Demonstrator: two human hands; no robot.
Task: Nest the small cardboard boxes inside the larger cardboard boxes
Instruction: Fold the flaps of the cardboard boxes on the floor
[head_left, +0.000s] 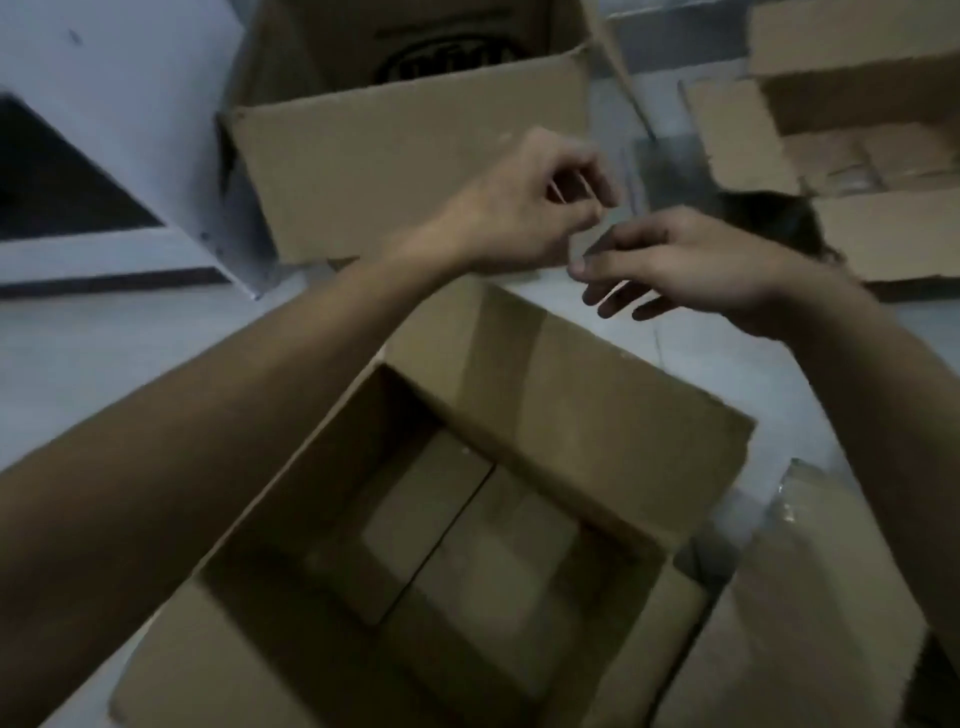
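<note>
Above the open box (457, 545), both hands meet: left hand (524, 208) pinched, right hand (670, 265) loosely curled (held object unclear). Probably between boxes; next, fetch a smaller one.

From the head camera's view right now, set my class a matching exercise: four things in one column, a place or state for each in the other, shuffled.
Things:
1. open box
2. printed box
3. left hand
4. right hand

Places or states:
A. back of the scene, dark oval logo on its inner wall
B. fingers curled, raised above the boxes
C. nearest the camera, flaps spread, nothing inside
D. fingers extended, tips near the other hand

Pairs: 1-C, 2-A, 3-B, 4-D
</note>
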